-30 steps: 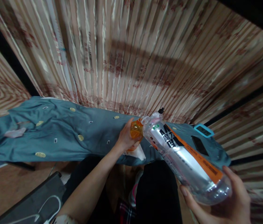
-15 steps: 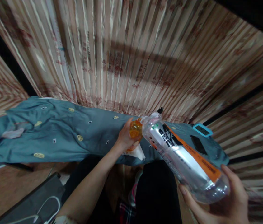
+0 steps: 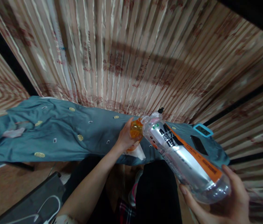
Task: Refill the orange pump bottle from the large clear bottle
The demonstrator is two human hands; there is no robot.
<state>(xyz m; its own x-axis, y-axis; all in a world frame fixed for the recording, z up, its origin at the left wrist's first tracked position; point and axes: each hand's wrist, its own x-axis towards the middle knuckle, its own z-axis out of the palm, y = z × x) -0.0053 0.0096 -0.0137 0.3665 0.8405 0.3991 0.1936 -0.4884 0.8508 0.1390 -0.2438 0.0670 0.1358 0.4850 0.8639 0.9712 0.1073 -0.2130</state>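
Note:
My right hand (image 3: 224, 202) is closed around the base of a large clear plastic bottle (image 3: 180, 158) with a silver, black and orange label. The bottle is tilted, its neck pointing up and left. Its mouth meets the top of a smaller bottle holding orange liquid (image 3: 136, 129). Around that orange bottle my left hand (image 3: 125, 137) is wrapped, over the cloth-covered surface. A white tissue (image 3: 136, 153) lies just below my left hand. Behind the large bottle's neck stands a clear container with a black top (image 3: 160, 110), mostly hidden.
A teal patterned cloth (image 3: 70, 133) covers the narrow table. On its right side lie a dark phone (image 3: 199, 145) and a blue-framed digital clock (image 3: 203, 130). A pale pink cloth (image 3: 14, 133) rests at left. A grey box with a white cable (image 3: 49, 202) is at lower left. Curtains hang behind.
Almost nothing differs. Both hands keep their hold, and the large bottle stays tilted against the orange bottle with only a very slight shift in the view.

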